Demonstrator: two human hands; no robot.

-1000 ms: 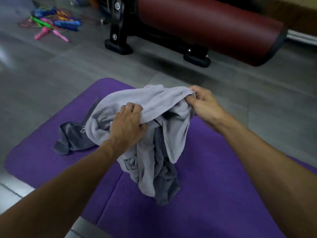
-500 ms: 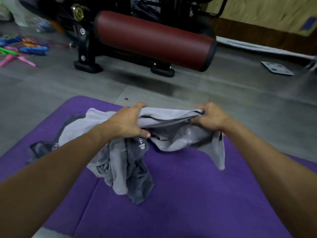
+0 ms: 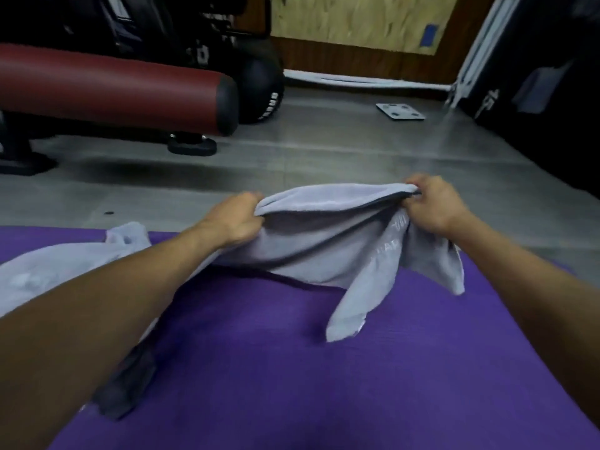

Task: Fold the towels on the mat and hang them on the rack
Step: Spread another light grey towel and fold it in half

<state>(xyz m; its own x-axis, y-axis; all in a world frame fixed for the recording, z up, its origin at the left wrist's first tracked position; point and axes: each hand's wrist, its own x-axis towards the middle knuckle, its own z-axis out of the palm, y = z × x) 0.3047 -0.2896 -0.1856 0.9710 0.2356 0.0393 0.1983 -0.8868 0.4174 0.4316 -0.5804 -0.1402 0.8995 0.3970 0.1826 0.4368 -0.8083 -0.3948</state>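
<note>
Above the mat (image 3: 324, 384), left hand (image 3: 238, 219) and right hand (image 3: 433, 206) clench a towel (image 3: 324, 241); its bunched, dangling ends risk a crooked fold.

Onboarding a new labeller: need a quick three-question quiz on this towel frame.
1. True or false: both hands grip the light grey cloth towel.
2. The towel hangs over: A) purple foam mat B) grey floor tiles C) red padded roller.
3. What flat square item lies on the floor at far right?

Key: 1 true, left hand and right hand each hold an end. 2 A. 3 grey bathroom scale.
</note>
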